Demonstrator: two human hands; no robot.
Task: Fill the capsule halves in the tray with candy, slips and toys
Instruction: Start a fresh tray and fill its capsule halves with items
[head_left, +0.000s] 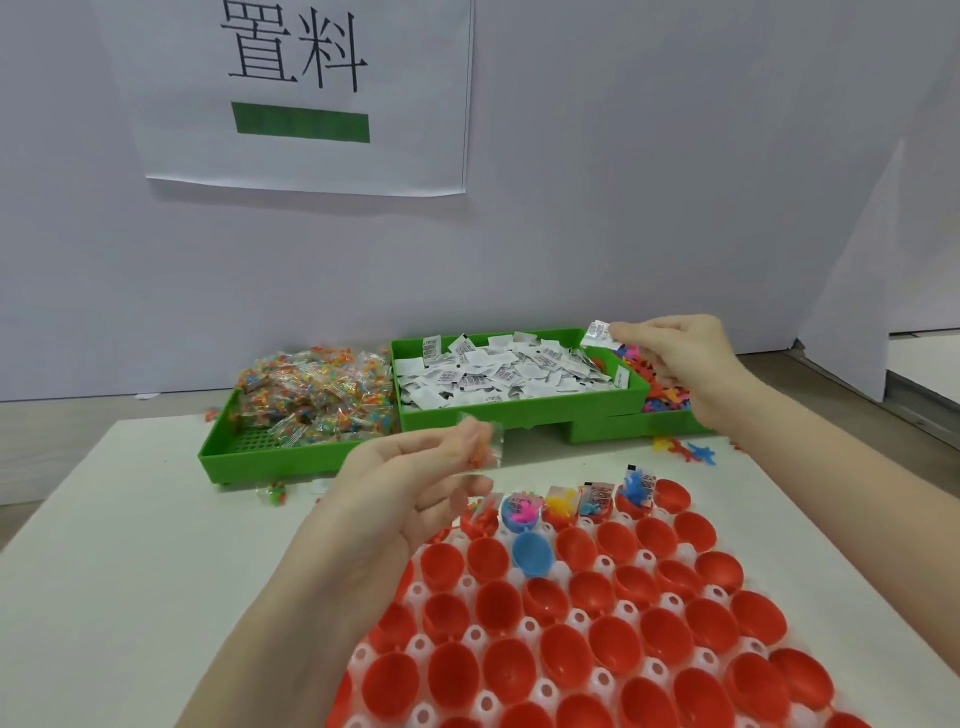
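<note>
Red capsule halves (613, 639) fill nearly the whole white tray (602, 678), with one empty blue half (531, 553) sitting around 12 o'clock of the tray's middle. Only the far row is loaded: I count six filled halves (558, 506) there, each with a toy and a slip poking out, and the red one at that row's right end looks bare.

My left hand (405, 493) pinches a clear candy packet (480, 449) just above the tray's 11 o'clock corner. The right hand (685, 364) pinches a white slip (600, 333) between fingertips, up at 1 o'clock over the bins.

Bins: three green ones along the wall. Candy bin (291, 449) at 10 o'clock, slip bin (519, 410) at 12, toy bin (660, 410) mostly hidden behind my right hand (so no toy count from me).

What could go wrong, I reckon:
- The packet is slippery film held by an edge, so it could drop onto the table instead of into a cup.
- Slips are light and could flutter off target or land two to a cup.
- With so many identical red cups, losing my place and skipping one seems easy.

A few loose toys (685, 449) and a stray candy packet (272, 493) already sit on the table.
</note>
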